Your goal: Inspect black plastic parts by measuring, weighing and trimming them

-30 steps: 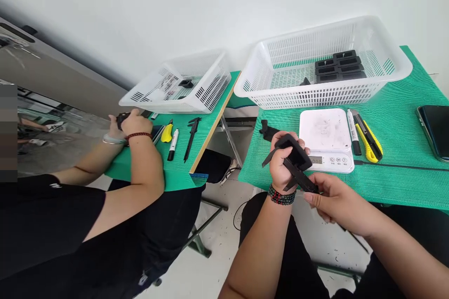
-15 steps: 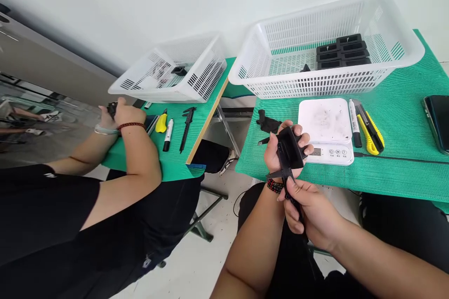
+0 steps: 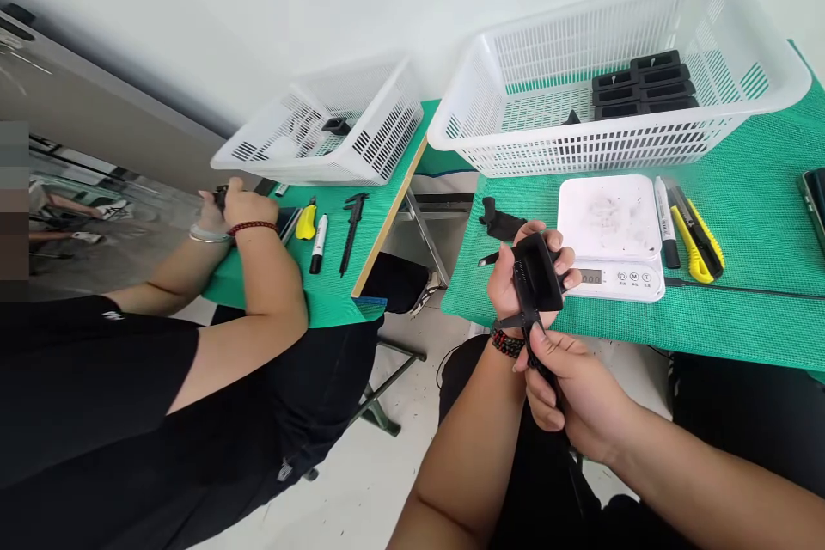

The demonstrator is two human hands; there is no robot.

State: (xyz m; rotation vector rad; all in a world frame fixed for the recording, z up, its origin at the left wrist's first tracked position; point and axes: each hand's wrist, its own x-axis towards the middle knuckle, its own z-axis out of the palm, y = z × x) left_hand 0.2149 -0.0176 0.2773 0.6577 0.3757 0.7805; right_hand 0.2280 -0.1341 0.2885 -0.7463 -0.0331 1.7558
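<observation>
My left hand (image 3: 506, 279) is closed around a black rectangular part (image 3: 547, 271) with a deep hollow, its open side facing up toward me. In my right hand (image 3: 558, 369) is a black caliper (image 3: 527, 301), gripped around its body. The caliper's jaws lie against the near edge of the part, and its scale end runs down below my fingers. Just beyond my hands a white digital scale (image 3: 609, 219) rests on the green mat, its display partly covered by my left fingertips. Left of it lies a crumpled-looking black piece (image 3: 501, 221).
A white basket (image 3: 619, 142) behind the scale holds several black parts (image 3: 644, 86). A marker (image 3: 668, 223) and a yellow utility knife (image 3: 697, 236) lie right of the scale. At the left table (image 3: 380, 215), a co-worker (image 3: 258, 223) handles a dark object beside another basket (image 3: 361, 150) and another caliper (image 3: 352, 232).
The camera view has shifted slightly, so the tables and baskets sit a little farther right. My hands keep the same hold on the part and the caliper.
</observation>
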